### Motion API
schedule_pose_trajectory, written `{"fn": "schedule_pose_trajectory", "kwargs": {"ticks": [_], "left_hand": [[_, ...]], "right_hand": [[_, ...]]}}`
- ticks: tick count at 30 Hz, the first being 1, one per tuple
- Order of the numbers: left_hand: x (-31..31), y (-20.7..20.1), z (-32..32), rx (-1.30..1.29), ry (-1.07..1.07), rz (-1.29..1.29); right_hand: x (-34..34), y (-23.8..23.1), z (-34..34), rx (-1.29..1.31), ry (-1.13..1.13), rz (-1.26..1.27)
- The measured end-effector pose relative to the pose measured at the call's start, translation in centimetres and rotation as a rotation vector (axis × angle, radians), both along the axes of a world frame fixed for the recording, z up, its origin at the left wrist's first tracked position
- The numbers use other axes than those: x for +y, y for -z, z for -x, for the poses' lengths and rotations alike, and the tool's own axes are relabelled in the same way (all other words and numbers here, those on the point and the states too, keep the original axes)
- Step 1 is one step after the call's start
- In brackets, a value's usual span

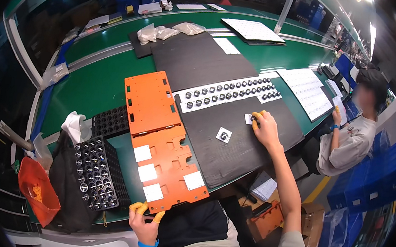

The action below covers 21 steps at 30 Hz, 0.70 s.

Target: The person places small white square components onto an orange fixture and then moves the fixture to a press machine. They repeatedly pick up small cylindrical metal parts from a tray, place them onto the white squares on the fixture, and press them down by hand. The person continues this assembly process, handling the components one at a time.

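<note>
My right hand [266, 128], wearing yellow finger cots, is over the black mat [232, 160]. Its fingers are closed on a small black round part [253, 119] at a white square card [248, 119]; the fingers partly hide the part. To its left, another white card with a black round part [224, 135] lies on the mat. At the near edge of the orange fixture plate [167, 168], my left hand [144, 225] has its cotted fingers apart and holds nothing. White square cards [146, 172] lie on that plate, which is hinged to an orange lid [150, 101] folded back flat.
Rows of black round parts on white cards [224, 93] line the mat's far side. Black trays [95, 173] stand left of the fixture, beside an orange bag [38, 194]. At right sits a co-worker [348, 147] near a white sheet [305, 93] of small parts.
</note>
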State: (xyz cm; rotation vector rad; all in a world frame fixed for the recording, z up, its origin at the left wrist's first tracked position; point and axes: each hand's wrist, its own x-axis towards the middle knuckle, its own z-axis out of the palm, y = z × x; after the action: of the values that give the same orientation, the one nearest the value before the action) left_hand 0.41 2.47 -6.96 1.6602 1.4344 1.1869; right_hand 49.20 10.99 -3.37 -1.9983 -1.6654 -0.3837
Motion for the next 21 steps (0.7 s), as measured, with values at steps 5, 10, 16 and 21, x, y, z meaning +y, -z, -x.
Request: {"fn": "schedule_pose_trajectory", "kwargs": {"ticks": [5, 10, 16, 21], "left_hand": [[0.0, 0.0, -0.1, 0.001, -0.012, 0.007], [-0.2, 0.4, -0.2, -0.001, -0.033, -0.004], [-0.3, 0.6, -0.3, 0.03, -0.046, -0.009], [-0.3, 0.7, -0.3, 0.035, -0.048, -0.025]], "right_hand": [[1.8, 1.0, -2.3, 0.115, 0.054, -0.024], [2.6, 1.9, -2.4, 0.122, 0.104, -0.047], [4.0, 2.7, -4.6, 0.035, 0.127, -0.18], [5.6, 3.2, -6.6, -0.063, 0.132, -0.193]]}}
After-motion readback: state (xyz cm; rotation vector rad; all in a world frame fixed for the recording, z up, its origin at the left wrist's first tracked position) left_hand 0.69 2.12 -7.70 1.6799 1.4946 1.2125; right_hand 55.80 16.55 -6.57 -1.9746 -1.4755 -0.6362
